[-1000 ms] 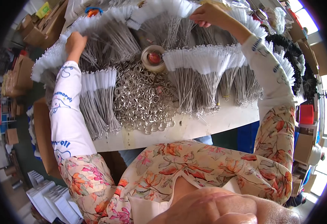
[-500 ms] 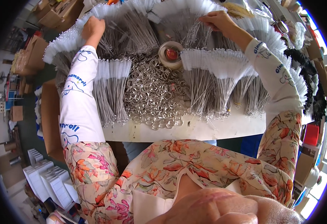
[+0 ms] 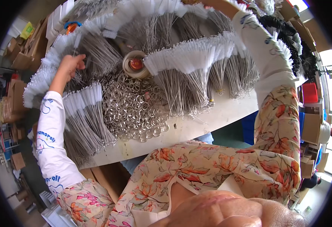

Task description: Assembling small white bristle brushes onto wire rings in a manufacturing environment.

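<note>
Small white-bristled brushes with thin grey wire stems (image 3: 185, 72) stand packed in bunches across the table. My left hand (image 3: 70, 68) is over the bunches at the left, fingers curled in. A single brush (image 3: 76, 41) rises from it, its wire stem seemingly pinched between the fingers. My right arm stretches to the far side, where my right hand (image 3: 208, 5) is mostly cut off by the upper rim; its grip does not show. Loose metal split rings (image 3: 130, 108) lie heaped in the middle, beside a round pale container (image 3: 128, 65) with a red thing in it.
Bunched brushes (image 3: 84, 121) line the table's near left side. The white table edge (image 3: 188, 130) runs in front of me. Black bristly items (image 3: 293, 45) lie at the right, with a red bin (image 3: 309, 92) beyond. Cardboard boxes (image 3: 16, 94) stand at the left.
The view has turned, so the table now appears slanted and shifted left. My right hand has reached farther away, to the upper rim. My left hand now shows a brush standing out of it.
</note>
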Demonstrator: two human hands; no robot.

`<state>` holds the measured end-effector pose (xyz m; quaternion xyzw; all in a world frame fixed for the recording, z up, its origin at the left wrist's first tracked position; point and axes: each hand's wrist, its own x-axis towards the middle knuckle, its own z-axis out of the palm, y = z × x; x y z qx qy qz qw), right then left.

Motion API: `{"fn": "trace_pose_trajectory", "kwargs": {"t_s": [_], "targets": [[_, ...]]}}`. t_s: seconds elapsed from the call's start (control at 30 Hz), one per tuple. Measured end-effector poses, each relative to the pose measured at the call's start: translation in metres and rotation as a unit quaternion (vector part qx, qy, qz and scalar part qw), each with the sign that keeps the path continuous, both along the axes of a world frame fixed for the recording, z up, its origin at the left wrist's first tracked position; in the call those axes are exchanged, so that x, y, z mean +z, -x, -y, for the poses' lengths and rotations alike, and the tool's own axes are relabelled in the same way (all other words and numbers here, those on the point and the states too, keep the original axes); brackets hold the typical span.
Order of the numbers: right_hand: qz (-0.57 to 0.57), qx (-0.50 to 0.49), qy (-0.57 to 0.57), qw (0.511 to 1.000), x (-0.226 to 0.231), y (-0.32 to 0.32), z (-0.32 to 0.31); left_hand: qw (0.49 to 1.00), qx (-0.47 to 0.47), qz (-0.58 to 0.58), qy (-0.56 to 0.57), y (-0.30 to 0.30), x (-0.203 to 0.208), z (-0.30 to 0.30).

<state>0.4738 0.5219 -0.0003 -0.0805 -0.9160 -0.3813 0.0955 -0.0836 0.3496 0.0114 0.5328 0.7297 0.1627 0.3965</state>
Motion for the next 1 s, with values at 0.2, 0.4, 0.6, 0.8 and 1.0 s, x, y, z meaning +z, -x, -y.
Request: {"fn": "trace_pose_trajectory", "kwargs": {"t_s": [0.2,0.4,0.6,0.8,1.0], "targets": [[0.102,-0.181,0.269,0.941,-0.072,0.012,-0.005,0.984,0.107,0.138,0.027,-0.005,-0.023,-0.010],[0.084,-0.520,0.219,0.821,-0.073,0.011,0.016,0.984,0.049,0.170,-0.026,-0.012,0.007,-0.021],[0.076,-0.597,0.268,0.752,-0.034,0.063,0.048,0.954,0.060,0.120,-0.268,-0.020,0.063,0.002],[-0.301,-0.546,0.443,0.644,-0.023,0.066,0.073,0.943,0.022,0.100,-0.318,-0.025,0.111,0.029],[-0.360,-0.383,0.318,0.789,-0.040,0.037,0.055,0.949,0.000,0.093,-0.301,-0.031,0.131,0.059]]}}
